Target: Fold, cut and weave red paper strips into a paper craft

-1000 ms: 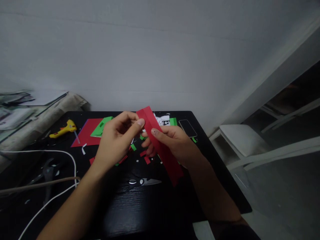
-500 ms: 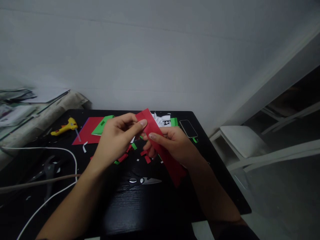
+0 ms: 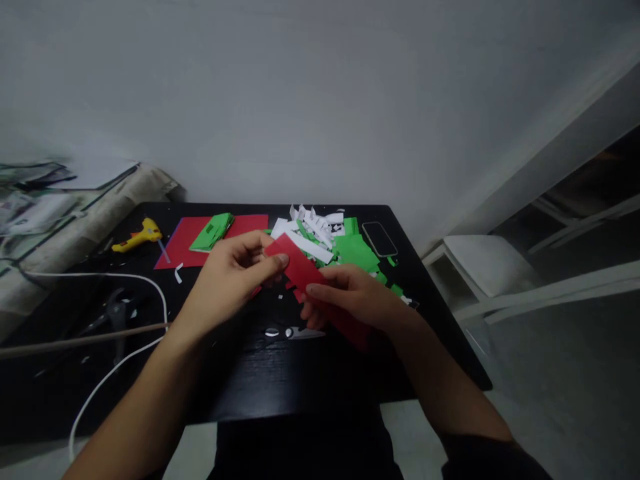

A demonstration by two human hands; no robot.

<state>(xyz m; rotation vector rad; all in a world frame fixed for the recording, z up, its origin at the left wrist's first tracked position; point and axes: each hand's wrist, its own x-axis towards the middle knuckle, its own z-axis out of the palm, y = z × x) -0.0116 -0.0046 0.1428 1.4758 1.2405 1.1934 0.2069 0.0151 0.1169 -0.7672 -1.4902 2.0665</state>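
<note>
Both my hands hold one long red paper strip (image 3: pixel 299 268) low over a black table (image 3: pixel 260 373). My left hand (image 3: pixel 231 280) pinches its far end between thumb and forefinger. My right hand (image 3: pixel 353 300) grips its middle, and the near end of the strip is hidden under that hand. Scissors (image 3: pixel 295 331) lie on the table just below my hands, partly covered by them. A heap of green and white paper pieces (image 3: pixel 340 243) sits right behind the strip.
A red sheet (image 3: pixel 187 237) with folded green paper (image 3: pixel 214 231) lies at the back left, next to a yellow glue gun (image 3: pixel 137 237). A phone (image 3: pixel 379 238) rests at the back right. A white cable (image 3: pixel 120 363) and pliers (image 3: pixel 113 317) lie left. A white chair (image 3: pixel 480 273) stands right.
My hands have lowered the red strip toward the table and tilted it flatter. The view has dipped, so the heap of green and white paper behind the hands now shows.
</note>
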